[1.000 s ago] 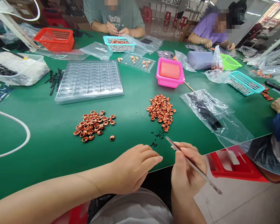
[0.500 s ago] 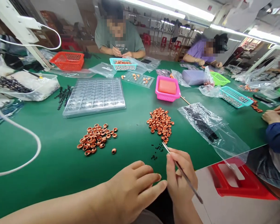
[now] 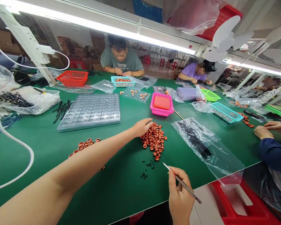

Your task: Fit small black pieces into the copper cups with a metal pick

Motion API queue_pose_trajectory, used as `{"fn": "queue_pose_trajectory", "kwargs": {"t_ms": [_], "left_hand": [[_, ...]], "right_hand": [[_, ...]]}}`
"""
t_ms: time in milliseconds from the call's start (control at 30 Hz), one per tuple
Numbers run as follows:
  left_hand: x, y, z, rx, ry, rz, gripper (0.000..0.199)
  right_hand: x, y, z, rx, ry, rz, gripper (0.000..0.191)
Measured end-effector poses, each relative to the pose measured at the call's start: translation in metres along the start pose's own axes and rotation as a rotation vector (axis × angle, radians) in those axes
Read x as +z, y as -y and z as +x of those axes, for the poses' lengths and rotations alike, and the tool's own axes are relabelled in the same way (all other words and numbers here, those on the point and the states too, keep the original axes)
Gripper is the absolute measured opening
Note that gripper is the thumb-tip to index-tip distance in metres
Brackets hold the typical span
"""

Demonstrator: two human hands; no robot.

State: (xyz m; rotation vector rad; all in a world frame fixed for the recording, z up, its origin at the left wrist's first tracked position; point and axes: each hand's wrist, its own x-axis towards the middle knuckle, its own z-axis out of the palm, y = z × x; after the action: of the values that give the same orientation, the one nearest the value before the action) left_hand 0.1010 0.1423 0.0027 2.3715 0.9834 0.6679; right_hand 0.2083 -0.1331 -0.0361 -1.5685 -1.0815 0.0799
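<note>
Left forearm [image 3: 91, 161] covers part of the smaller copper-coloured group [image 3: 86, 144]; the left hand [image 3: 142, 128] masks the far left end of the larger heap [image 3: 155, 137], its grip unresolved. Toward the near edge of the table [image 3: 121, 190], black specks [image 3: 144, 176] are too small to identify. Below the right hand [image 3: 181, 187] and its tweezers [image 3: 187, 188], the wrist [image 3: 179, 219] is cut off.

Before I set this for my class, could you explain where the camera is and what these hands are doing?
No machine here: these are a person's bare hands, seen by a camera on that person's head, looking forward and down. The left hand is at the far edge of a heap of copper-coloured pieces; whether it grips any is unclear. The right hand holds a slim metal tool near small black bits. The green table also bears a clear tray and a pink basket.
</note>
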Motion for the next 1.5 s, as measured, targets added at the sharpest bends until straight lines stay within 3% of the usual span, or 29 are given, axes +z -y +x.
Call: {"fn": "queue_pose_trajectory", "kwargs": {"t_ms": [167, 333, 533, 833, 1100, 1300, 1500], "left_hand": [[0.017, 0.003, 0.001, 0.007, 0.014, -0.077, 0.03], [0.02, -0.008, -0.028, -0.001, 0.045, -0.141, 0.026], [0.018, -0.025, -0.061, -0.066, 0.027, -0.201, 0.036], [0.007, -0.041, -0.101, -0.221, -0.036, -0.315, 0.043], [-0.013, -0.048, -0.144, -0.291, 0.004, -0.436, 0.051], [-0.034, -0.028, -0.172, -0.212, 0.023, -0.233, 0.052], [-0.039, -0.017, -0.169, -0.097, 0.05, -0.016, 0.027]], "right_hand": [[-0.003, -0.003, -0.004, 0.005, 0.048, 0.012, 0.011], [-0.003, -0.003, -0.005, -0.036, 0.054, 0.084, 0.008], [-0.004, -0.008, -0.008, -0.059, 0.079, 0.133, 0.012], [-0.005, -0.007, -0.009, -0.039, 0.054, 0.119, 0.01], [-0.004, -0.003, -0.008, -0.011, 0.027, 0.14, 0.01], [-0.01, 0.001, -0.004, 0.161, 0.035, 0.195, 0.012], [-0.007, 0.009, -0.002, 0.198, -0.055, 0.172, 0.016]]}}
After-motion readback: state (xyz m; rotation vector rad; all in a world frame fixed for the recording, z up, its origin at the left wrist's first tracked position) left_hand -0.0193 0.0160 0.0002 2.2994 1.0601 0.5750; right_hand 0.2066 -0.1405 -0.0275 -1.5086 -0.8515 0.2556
